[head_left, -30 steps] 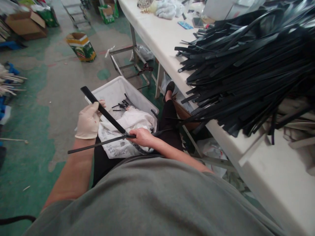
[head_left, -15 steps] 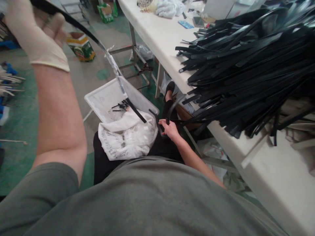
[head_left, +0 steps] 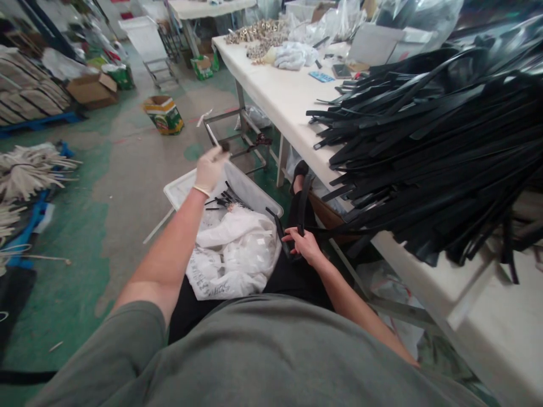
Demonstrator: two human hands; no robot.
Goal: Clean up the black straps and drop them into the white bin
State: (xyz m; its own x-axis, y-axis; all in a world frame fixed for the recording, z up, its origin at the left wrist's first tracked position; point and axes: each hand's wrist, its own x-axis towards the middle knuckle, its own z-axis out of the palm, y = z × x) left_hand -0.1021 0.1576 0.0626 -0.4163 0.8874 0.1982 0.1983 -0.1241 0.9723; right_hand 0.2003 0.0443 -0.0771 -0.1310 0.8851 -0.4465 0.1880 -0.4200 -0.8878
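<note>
My left hand (head_left: 207, 172), in a pale glove, is over the white plastic bin (head_left: 265, 198). Its fingers close on a small dark piece (head_left: 224, 147), too blurred to identify. My right hand (head_left: 303, 244) is bare, low by my lap, and holds a black strap (head_left: 302, 206) that stands up from the fingers. A thinner bent black strip (head_left: 275, 220) is beside its fingertips. Several short black offcuts (head_left: 227, 196) lie in the bin. A white sack (head_left: 233, 254) with dark print is bunched over the bin's near side and my lap.
A large pile of black straps (head_left: 432, 141) overhangs the edge of the white table (head_left: 271, 85) at my right. Metal parts (head_left: 263, 39) and white gloves (head_left: 294, 55) lie farther along. An open carton (head_left: 164, 116) and bundles of pale straps (head_left: 27, 172) are on the left.
My left hand has come down and right from the upper left to over the bin. The long strap stretched from it no longer shows. My right hand stays by my lap. The view has tilted up.
</note>
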